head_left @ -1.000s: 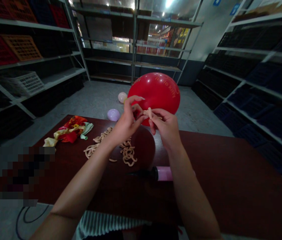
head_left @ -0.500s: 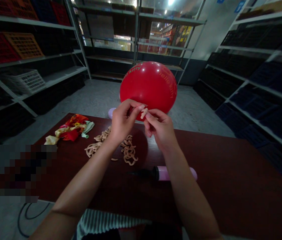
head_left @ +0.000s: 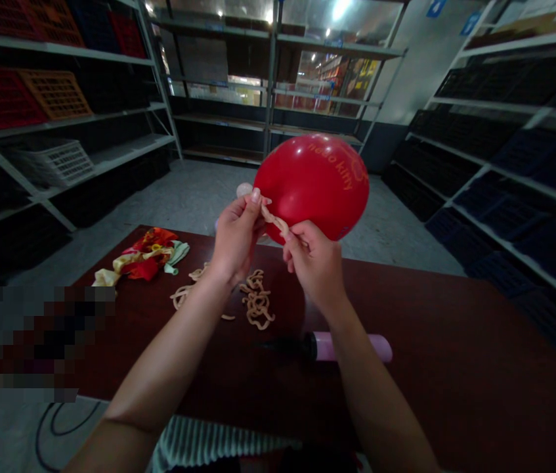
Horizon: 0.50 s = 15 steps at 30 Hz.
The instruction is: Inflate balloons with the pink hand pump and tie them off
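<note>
My left hand is closed, pinching one end of a beige cord beside the near side of an inflated red balloon. My right hand has its fingers closed on the cord's other end. Between them the cord runs slantwise, down to the right, in front of the balloon. The balloon hangs above the table's far edge and carries "hello kitty" print. Its neck is hidden behind my left fingers. Several loose beige cords lie tangled on the table below my hands.
On the dark table lies a pink hand pump with a black nozzle, partly under my right forearm. Uninflated balloons are piled at the left. Behind my left hand shows a pale round thing. Shelves with crates stand around.
My left hand has shifted slightly left and the cord is now stretched out between my hands. The balloon has moved right and turned, showing its print differently.
</note>
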Available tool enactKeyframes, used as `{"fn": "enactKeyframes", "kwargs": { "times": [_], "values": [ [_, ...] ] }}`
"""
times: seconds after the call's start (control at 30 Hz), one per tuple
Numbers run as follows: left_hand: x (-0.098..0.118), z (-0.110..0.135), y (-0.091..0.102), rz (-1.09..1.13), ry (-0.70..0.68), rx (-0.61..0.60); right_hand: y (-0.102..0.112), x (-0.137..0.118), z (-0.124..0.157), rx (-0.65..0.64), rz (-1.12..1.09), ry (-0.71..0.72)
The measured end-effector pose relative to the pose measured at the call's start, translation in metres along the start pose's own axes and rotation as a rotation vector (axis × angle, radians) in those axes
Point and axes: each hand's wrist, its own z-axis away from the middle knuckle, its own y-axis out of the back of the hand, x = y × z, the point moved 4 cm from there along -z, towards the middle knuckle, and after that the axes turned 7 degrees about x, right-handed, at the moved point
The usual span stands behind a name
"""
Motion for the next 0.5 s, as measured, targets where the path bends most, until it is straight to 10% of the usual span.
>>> {"fn": "enactKeyframes", "kwargs": {
  "times": [0.2, 0.5],
  "values": [
    [0.003, -0.003, 0.004, -0.015, -0.037, 0.001, 0.000, -0.012, 0.003, 0.012, 0.182, 0.100],
    [0.005, 0.006, -0.007, -0.094, -0.224, -0.068, 0.001, -0.004, 0.000, 0.007, -0.231, -0.090]
  ]
}}
